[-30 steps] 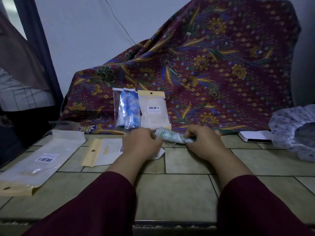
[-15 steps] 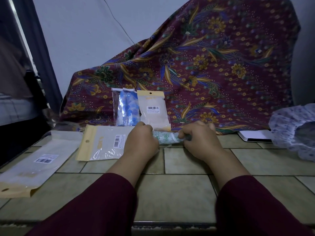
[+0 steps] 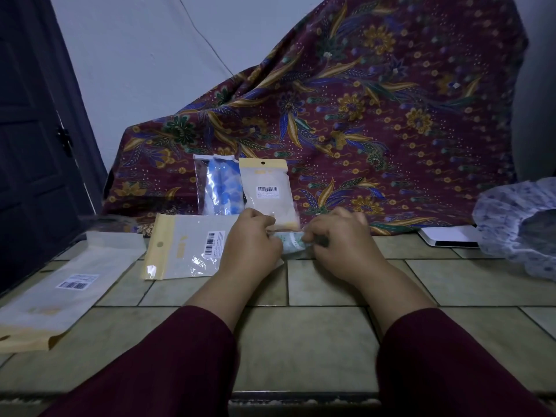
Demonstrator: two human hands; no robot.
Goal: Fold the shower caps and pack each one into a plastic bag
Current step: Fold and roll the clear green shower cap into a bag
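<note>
A folded, green-patterned shower cap [image 3: 291,242] lies between my hands on the tiled counter [image 3: 304,341]. My right hand [image 3: 340,242] pinches its right end. My left hand [image 3: 251,245] grips the open mouth of a clear plastic bag [image 3: 186,246] with a yellow header, which lies flat to the left; the cap's left end is hidden behind that hand. Two packed bags lean on the batik cloth behind: one with a blue cap [image 3: 218,186], one with a yellow header [image 3: 266,188].
A stack of empty bags [image 3: 60,290] lies at the left edge. A loose blue-flowered shower cap [image 3: 520,227] sits at the right, next to a white flat device [image 3: 448,236]. The batik cloth [image 3: 376,115] drapes over something at the back. A dark door stands at the left.
The clear bag has slid up and to the right under my left hand, and its mouth now meets the cap. My hands have drawn closer together, so less of the cap shows.
</note>
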